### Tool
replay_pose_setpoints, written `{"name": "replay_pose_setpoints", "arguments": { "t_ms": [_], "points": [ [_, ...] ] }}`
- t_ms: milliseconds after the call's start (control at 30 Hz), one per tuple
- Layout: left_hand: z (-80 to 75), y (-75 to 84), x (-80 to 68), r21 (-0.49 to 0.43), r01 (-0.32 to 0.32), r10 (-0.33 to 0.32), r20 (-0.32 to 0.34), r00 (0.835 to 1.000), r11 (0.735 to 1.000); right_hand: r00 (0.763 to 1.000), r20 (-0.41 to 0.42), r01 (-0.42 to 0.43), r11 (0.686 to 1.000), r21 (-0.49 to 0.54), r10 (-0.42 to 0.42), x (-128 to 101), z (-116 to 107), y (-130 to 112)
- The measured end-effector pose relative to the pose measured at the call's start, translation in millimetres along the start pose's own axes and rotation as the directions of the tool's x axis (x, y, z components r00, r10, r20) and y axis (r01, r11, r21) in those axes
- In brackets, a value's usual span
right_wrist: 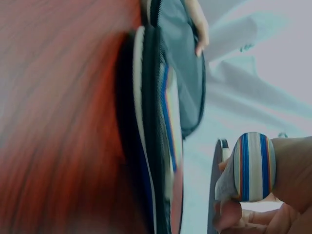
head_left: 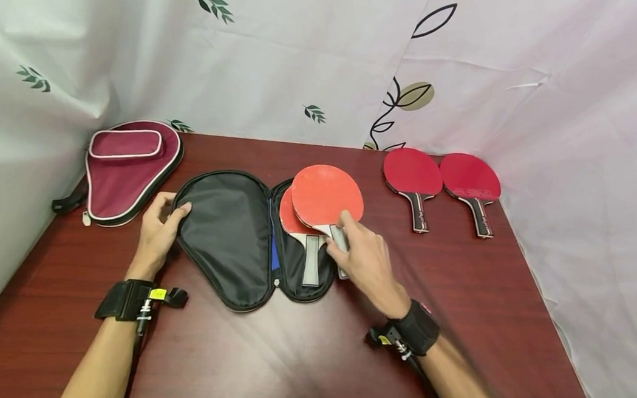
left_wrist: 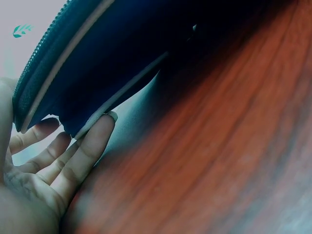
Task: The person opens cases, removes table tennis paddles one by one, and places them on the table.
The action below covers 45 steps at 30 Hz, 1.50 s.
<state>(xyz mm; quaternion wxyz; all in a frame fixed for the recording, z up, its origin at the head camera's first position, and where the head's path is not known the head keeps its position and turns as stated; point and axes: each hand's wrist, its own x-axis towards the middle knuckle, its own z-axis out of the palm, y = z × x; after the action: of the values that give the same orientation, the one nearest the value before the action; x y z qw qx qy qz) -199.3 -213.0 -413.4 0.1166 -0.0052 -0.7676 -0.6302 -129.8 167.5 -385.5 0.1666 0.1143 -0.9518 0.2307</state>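
Under your right hand (head_left: 364, 254) sits the top paddle (head_left: 326, 195), its handle pinched between your fingers and thumb; the right wrist view shows the striped handle butt (right_wrist: 252, 166) gripped. It lies half over a second paddle (head_left: 294, 222) already resting in the right half of the open black case (head_left: 228, 238). Your left hand (head_left: 158, 230) rests on the case's left flap edge, fingers straight against the rim per the left wrist view, pinning it flat. Progress, as I read it: one paddle is in, the second is partly in or partly out, I can't tell which. Nothing is zipped. Two more red paddles (head_left: 413, 181) (head_left: 471, 183) lie well apart to the right of your right hand, untouched. A maroon case (head_left: 127, 168) sits closed beyond your left hand, near the backdrop. Room: bare table (head_left: 284, 359) toward you from both hands, plenty of sweep. Tight spots are the table's right edge past the spare paddles and the cloth backdrop (head_left: 299, 60) behind the cases.
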Motion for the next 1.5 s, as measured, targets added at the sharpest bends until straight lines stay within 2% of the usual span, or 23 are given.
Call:
{"name": "replay_pose_setpoints", "arguments": {
  "t_ms": [167, 367, 533, 700, 833, 1000, 1133, 1267, 1367, 1500],
  "points": [
    [1.2, -3.1, -0.7, 0.006, 0.005, -0.005, 0.008, 1.000, 1.000, 1.000, -0.006, 0.012, 1.000, -0.007, -0.012, -12.4, -23.5, 26.3],
    [-2.9, -21.7, 7.9, 0.034, -0.002, 0.002, 0.001, 1.000, 0.999, 0.990, -0.107, 0.088, 0.995, -0.048, -0.092, -31.2, -55.0, 64.6],
    [-3.4, -31.8, 11.8, 0.080, 0.016, -0.016, -0.002, 1.000, 0.997, 0.985, -0.140, 0.089, 0.994, -0.065, -0.098, -54.0, -85.0, 96.3],
    [-2.2, -32.3, 11.6, 0.066, 0.030, -0.030, 0.007, 1.000, 0.997, 0.992, -0.124, 0.023, 0.996, -0.088, -0.034, -76.7, -112.8, 123.9],
    [-2.5, -32.3, 11.8, 0.046, 0.026, -0.027, 0.007, 1.000, 0.999, 0.989, -0.150, -0.027, 0.996, -0.086, 0.013, -96.3, -126.2, 143.0],
    [-3.9, -33.4, 12.3, 0.053, 0.021, -0.021, -0.002, 1.000, 0.998, 0.980, -0.181, -0.096, 0.992, -0.083, 0.079, -127.2, -133.1, 164.1],
    [-2.4, -33.8, 12.0, 0.063, 0.018, -0.019, 0.003, 1.000, 0.998, 0.969, -0.179, -0.187, 0.977, -0.102, 0.167, -158.1, -138.1, 179.4],
    [-2.0, -34.3, 10.9, 0.046, 0.032, -0.033, 0.005, 0.999, 0.998, 0.968, -0.173, -0.205, 0.972, -0.117, 0.183, -186.6, -143.2, 191.2],
    [-3.2, -33.9, 10.5, 0.042, 0.039, -0.039, 0.003, 0.999, 0.998, 0.966, -0.162, -0.222, 0.967, -0.125, 0.201, -201.9, -147.2, 196.9],
    [-4.5, -31.0, 10.6, 0.042, 0.038, -0.038, 0.007, 0.999, 0.998, 0.953, -0.135, -0.292, 0.945, -0.151, 0.273, -213.7, -150.6, 202.1]
  ]
}}
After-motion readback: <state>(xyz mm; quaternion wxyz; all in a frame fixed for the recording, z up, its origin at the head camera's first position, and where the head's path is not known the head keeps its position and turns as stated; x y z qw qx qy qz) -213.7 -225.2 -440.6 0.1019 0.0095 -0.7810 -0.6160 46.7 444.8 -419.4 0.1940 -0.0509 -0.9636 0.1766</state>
